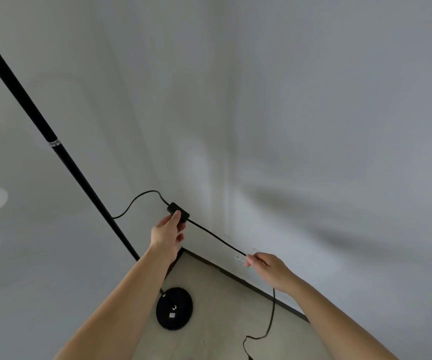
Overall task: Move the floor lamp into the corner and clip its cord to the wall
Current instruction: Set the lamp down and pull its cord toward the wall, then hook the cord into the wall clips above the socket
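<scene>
Black floor lamp (61, 157) stands in the room corner, round base (174, 309) on the pale floor (222, 307). Left hand (166, 233) grasps the inline switch box (178, 211); right hand (268, 268) pinches the cord (217, 237), stretched taut between them near the right wall (313, 126). Slack trails down past the right wrist.

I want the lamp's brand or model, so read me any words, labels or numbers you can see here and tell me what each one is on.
No text can be read.
Small pale square label on the round black lamp base: too small and blurred to read.
Black inline switch box on the cord, held by the left hand: no marking shows.
Faint marks on the wall by the right hand: illegible.
</scene>
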Motion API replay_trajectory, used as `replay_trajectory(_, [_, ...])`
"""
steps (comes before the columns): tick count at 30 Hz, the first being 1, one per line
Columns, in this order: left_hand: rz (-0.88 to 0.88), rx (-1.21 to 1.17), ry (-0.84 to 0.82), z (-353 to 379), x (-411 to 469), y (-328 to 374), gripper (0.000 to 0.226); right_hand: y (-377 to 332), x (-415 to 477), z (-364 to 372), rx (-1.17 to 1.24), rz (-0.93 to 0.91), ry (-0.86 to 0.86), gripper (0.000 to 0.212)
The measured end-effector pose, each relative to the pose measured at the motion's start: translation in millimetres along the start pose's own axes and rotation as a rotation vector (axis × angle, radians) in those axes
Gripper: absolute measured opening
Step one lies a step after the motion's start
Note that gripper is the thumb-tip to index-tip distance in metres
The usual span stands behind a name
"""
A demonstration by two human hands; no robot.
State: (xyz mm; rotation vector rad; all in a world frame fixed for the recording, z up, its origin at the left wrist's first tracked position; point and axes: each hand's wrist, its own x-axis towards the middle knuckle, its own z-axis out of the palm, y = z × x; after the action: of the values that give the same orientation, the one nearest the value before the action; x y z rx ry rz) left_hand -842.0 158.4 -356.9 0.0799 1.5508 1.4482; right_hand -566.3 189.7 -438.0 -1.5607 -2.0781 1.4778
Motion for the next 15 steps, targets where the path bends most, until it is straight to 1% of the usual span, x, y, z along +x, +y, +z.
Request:
replay_trajectory(2, [-0.003, 0.016, 0.018, -2.6, 3.4, 0.4, 0.022, -1.0, 2.5, 0.1, 0.011, -0.009, 0.038, 0.028])
replay_trajectory(3, [-0.026, 0.017, -0.01, -2.1, 3.6, -1.5, 0.024, -6.6, 5.0, 0.6, 0.007, -0.014, 0.037, 0.027])
replay_trajectory(5, [-0.095, 0.05, -0.129, -1.0, 2.7, -8.8, 0.031, -22.4, 8.9, 2.2, 0.018, -0.028, 0.024, 0.027])
replay_trajectory(8, [-0.181, 0.195, -0.358, 4.9, 0.6, -23.5, 0.039, -47.6, 13.0, 1.5, 0.086, -0.062, 0.059, 0.024])
replay_trajectory(10, [-0.197, 0.227, -0.433, 10.3, -0.5, -29.4, 0.035, -58.8, 15.1, 1.7, 0.09, -0.09, 0.071, 0.023])
replay_trajectory(12, [-0.192, 0.221, -0.436, 15.3, 0.1, -30.7, 0.029, -63.8, 14.9, 3.2, 0.079, -0.086, 0.061, 0.024])
replay_trajectory(14, [-0.174, 0.287, -0.448, 17.7, 3.0, -30.8, 0.025, -63.3, 14.1, 6.9, 0.094, -0.079, 0.068, 0.025])
replay_trajectory(15, [-0.182, 0.325, -0.48, 17.9, 5.6, -32.3, 0.023, -62.8, 13.5, 9.4, 0.104, -0.073, 0.076, 0.026])
